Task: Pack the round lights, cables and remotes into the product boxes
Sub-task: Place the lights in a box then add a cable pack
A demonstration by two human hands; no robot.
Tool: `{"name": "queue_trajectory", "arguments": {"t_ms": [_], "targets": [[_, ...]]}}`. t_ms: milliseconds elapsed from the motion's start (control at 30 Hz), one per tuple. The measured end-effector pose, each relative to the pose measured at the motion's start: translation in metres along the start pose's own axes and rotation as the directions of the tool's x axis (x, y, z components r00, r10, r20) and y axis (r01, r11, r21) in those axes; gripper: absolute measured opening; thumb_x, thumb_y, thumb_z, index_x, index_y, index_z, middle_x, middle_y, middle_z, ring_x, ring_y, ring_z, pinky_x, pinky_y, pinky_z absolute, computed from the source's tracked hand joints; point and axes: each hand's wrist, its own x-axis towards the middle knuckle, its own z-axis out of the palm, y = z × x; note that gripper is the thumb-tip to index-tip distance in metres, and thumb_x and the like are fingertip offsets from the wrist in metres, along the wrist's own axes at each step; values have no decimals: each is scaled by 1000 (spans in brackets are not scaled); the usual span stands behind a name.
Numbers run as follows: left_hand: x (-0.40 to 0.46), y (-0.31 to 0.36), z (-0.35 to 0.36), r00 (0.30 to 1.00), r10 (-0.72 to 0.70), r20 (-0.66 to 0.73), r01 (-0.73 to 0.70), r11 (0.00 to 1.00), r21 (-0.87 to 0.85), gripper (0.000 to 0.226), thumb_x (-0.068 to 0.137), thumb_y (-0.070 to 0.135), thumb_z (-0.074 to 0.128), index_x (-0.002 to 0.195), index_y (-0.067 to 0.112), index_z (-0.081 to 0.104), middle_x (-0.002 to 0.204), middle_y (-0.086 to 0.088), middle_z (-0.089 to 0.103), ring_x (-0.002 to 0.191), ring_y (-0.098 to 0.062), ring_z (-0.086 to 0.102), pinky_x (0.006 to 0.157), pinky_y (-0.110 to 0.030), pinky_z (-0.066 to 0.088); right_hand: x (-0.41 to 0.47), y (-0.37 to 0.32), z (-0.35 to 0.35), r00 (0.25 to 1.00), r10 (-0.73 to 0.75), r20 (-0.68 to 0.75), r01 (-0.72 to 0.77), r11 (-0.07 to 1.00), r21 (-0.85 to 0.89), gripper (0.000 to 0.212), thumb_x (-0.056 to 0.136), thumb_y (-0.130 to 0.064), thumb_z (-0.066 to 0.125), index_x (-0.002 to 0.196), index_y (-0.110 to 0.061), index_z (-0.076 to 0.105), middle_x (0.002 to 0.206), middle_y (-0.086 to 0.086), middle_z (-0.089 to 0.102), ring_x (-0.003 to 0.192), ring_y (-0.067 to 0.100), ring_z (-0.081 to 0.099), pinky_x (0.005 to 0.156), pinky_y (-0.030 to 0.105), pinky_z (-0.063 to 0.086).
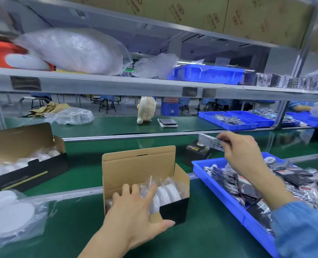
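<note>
Cardboard box point(135, 165), round bagged lights point(166, 195)

The left hand point(134, 207) rests spread on the open product box point(145, 185) of bagged round lights point(166, 196), while the right hand point(242, 151) pinches a bagged remote point(210, 142) above the blue bin point(227, 194).

We counted two hands in view, the left hand point(134, 207) and the right hand point(237, 151). Two open product boxes stood on the table: the nearer box point(135, 168) and the far-left box point(20, 146). A third, small black box point(196, 153) sat behind them. In the nearer box we made out about four bagged round lights point(168, 194), though the wrapping blurred the count. One bagged remote point(210, 142) was in the right hand. Blue trays numbered at least five; the near tray point(225, 190) held too many bagged parts to count. One small fan point(147, 111) and one phone point(167, 122) stood farther back.
</note>
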Motion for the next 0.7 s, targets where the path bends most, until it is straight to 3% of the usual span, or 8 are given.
{"name": "queue_trajectory", "arguments": {"t_ms": [67, 133, 267, 367, 500, 533, 600, 700], "targets": [[-1, 0, 0, 1000, 11, 20, -11, 1000, 0, 112, 59, 100, 4, 153, 38, 3, 124, -6, 45, 107, -26, 35, 88, -44, 38, -6, -41, -13, 955, -289, -68, 295, 899, 324, 19, 88, -10, 59, 103, -14, 69, 89, -6, 72, 83, 8, 66, 78, 22, 53], [-2, 1, -1, 999, 24, 35, -24, 1000, 1, 112, 60, 99, 5, 154, 38, 0, 128, -6, 44, 111, -27, 35, 90, -44, 38, -16, -79, 0, 860, -502, 97, 459, 842, 285, 21, 86, -11, 58, 105, -18, 66, 96, -7, 69, 84, 7, 60, 78, 23, 50], [-7, -3, -1, 999, 38, 25, -37, 999, -13, 105, 65, 96, 7, 154, 42, 2, 133, -4, 44, 117, -26, 36, 91, -44, 37, -31, -122, 63, 697, -464, 547, 591, 804, -70, 26, 89, -6, 53, 114, -9, 59, 108, 6, 39, 107, 28, 46, 71, 36, 38], [-10, -7, -2, 999, 43, -8, -43, 999, -19, 85, 68, 92, 10, 141, 49, 19, 123, 2, 47, 110, -22, 38, 87, -41, 37, -50, -134, 87, 604, -485, 632, 742, 632, -224, 18, 90, -9, 53, 102, -7, 66, 105, 11, 56, 102, 31, 53, 76, 37, 33], [-21, -9, -13, 994, 90, -65, -92, 996, -20, 80, 75, 86, 13, 148, 53, 13, 124, 5, 48, 112, -19, 42, 93, -37, 40, -39, -111, 81, 544, -465, 699, 648, 762, 3, 25, 91, -4, 50, 107, -12, 68, 103, 12, 65, 95, 34, 61, 77, 40, 51], [-24, -8, -20, 989, 98, -114, -98, 995, -1, 77, 79, 80, 22, 148, 47, 31, 121, 2, 55, 109, -22, 51, 91, -39, 45, -31, -102, 71, 544, -537, 645, 586, 793, 165, 26, 92, -5, 51, 109, -13, 69, 102, 9, 68, 95, 31, 61, 82, 39, 52], [-31, -3, -23, 960, 88, -266, -87, 996, 16, 71, 77, 66, 40, 120, 19, 71, 105, -13, 68, 92, -36, 66, 74, -47, 56, -10, -78, 53, 731, -617, 293, 500, 775, 385, 22, 92, -8, 56, 105, -12, 72, 96, 2, 73, 88, 22, 65, 83, 31, 52], [-38, 10, -18, 947, -68, -315, 81, 996, 30, 69, 66, 57, 52, 101, 3, 77, 100, -31, 68, 83, -52, 67, 57, -58, 55, 27, -14, 51, 956, -256, -141, 291, 887, 359, 23, 90, -8, 55, 106, -12, 71, 92, 1, 72, 82, 24, 68, 77, 36, 55]]}}
